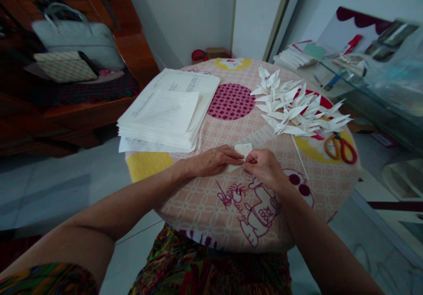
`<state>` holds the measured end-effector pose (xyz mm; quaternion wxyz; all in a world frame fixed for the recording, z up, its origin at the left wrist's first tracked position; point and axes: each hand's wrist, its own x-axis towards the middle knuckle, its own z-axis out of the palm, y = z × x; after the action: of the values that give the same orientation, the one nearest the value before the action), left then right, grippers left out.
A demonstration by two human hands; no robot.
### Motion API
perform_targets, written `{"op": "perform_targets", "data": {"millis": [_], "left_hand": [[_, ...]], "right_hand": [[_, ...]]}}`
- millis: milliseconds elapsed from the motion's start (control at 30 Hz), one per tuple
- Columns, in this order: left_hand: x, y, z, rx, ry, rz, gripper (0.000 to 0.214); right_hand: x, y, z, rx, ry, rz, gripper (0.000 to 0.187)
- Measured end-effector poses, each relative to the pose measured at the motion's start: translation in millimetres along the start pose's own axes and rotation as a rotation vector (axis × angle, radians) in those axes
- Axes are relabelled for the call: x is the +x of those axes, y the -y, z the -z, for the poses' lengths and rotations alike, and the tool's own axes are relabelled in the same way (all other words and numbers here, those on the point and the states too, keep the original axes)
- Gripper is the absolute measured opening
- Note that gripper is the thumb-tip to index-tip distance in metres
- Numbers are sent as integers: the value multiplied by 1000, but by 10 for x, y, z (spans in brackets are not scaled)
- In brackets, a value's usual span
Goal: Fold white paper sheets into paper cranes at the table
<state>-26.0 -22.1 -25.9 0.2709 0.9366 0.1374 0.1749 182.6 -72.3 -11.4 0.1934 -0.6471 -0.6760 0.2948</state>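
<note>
A small folded piece of white paper (243,148) lies at the middle of the round table, between both hands. From the left, my left hand (216,160) rests low over the cloth, its fingers close together on the paper's edge. My right hand (263,164) pinches the paper's near right part between thumb and fingers. My fingers cover part of the folds. Just beyond my right hand is a loose paper strip (261,134). Farther right sits a heap of pointed folded paper shapes (294,105).
A thick stack of printed sheets (165,110) is on the table's left. Scissors (340,149) with orange and red handles lie near the right edge, and a thin paper strip (300,157) is left of them. A glass shelf (373,97) stands beyond the patterned tablecloth (211,198).
</note>
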Motion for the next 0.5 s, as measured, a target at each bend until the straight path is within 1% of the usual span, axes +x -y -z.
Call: {"op": "perform_targets", "data": {"millis": [67, 233, 367, 500], "left_hand": [[9, 50, 5, -47, -7, 4, 63], [19, 107, -12, -113, -28, -3, 65], [24, 99, -18, -129, -25, -16, 65], [26, 81, -21, -144, -56, -12, 65]], "right_hand": [[-36, 52, -18, -45, -5, -23, 9], [-54, 121, -59, -198, -63, -9, 12], [-47, 124, -76, -268, -50, -8, 14], [-61, 111, -67, -280, -35, 26, 13]]}}
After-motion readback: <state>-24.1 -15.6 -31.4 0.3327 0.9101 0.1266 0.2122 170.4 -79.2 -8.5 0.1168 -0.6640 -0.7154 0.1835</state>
